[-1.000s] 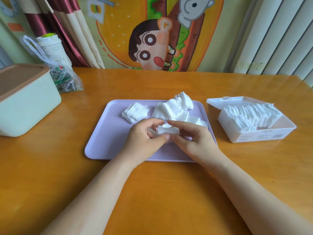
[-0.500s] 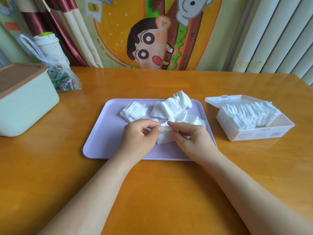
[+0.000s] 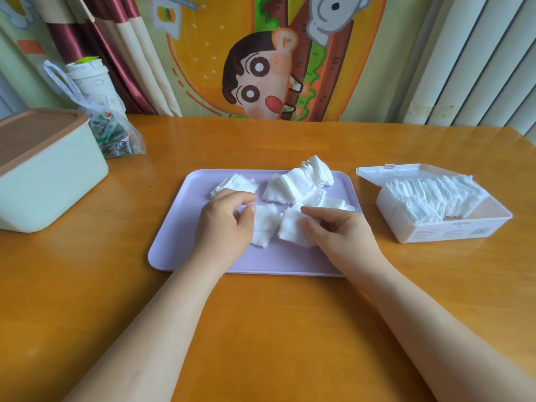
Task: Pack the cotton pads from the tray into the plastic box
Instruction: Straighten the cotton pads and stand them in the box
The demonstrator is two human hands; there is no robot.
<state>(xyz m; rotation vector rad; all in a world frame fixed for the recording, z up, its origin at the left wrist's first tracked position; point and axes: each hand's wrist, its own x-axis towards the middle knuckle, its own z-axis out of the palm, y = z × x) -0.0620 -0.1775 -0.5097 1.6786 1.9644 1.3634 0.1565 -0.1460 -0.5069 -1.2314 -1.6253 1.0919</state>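
Soft white square cotton pads (image 3: pixel 262 227) are splitting into two bunches: left grip (image 3: pixel 223 224) and right grip (image 3: pixel 339 236) are each pinching one, still unpacked.

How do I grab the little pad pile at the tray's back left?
Come from above and pinch the small pile by two opposite edges, thumb one side, fingers the other. It lies flat on the tray as a loose, slightly fanned stack, so squeezing its sides should keep it together.
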